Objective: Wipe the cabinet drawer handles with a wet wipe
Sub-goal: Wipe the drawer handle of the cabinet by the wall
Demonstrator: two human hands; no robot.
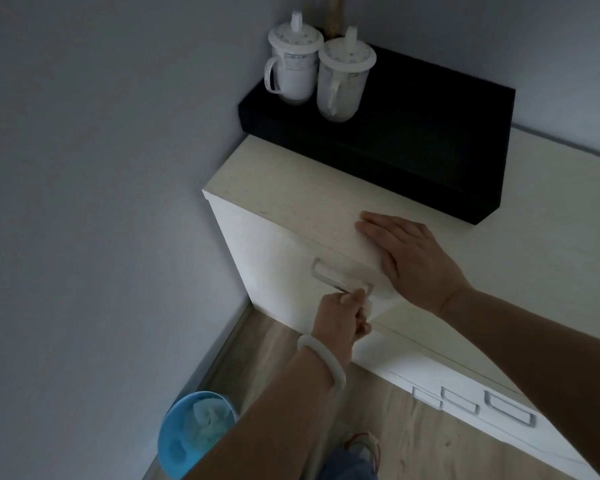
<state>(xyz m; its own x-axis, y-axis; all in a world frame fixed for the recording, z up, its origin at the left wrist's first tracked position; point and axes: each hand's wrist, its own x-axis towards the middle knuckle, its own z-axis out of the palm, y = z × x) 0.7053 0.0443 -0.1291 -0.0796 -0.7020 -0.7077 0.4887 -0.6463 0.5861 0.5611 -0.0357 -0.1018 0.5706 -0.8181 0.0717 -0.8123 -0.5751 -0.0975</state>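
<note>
From the head view, a round blue bin (196,434) stands on the wood-grain floor (388,441) at about seven o'clock, holding crumpled pale tissue or wipes (208,422). At twelve o'clock two white lidded cups (321,69), glossy and cylindrical with loop handles and knobbed lids, stand side by side on a flat matte black box (413,140); what the cups hold cannot be told. The box lies on the pale, faintly grained worktop (312,206) of a cream cabinet (267,265) set against a plain grey wall (101,202). Near the centre, on the cabinet's front, a slim rectangular metal drawer handle (329,273) runs slantwise. The left hand (340,315), with a smooth white bangle (321,362) round its wrist, is at the handle's lower right end, fingers (355,297) curled and pinching a small pale wet wipe (369,304) against the bar. The right hand (409,256) lies flat on the worktop's front edge at about three o'clock of the handle, fingers straight and together, gripping nothing. Toward four o'clock, three more looped metal handles (510,408) show on the lower cabinet front. At six o'clock a shoe (361,445) shows on the floor.
</note>
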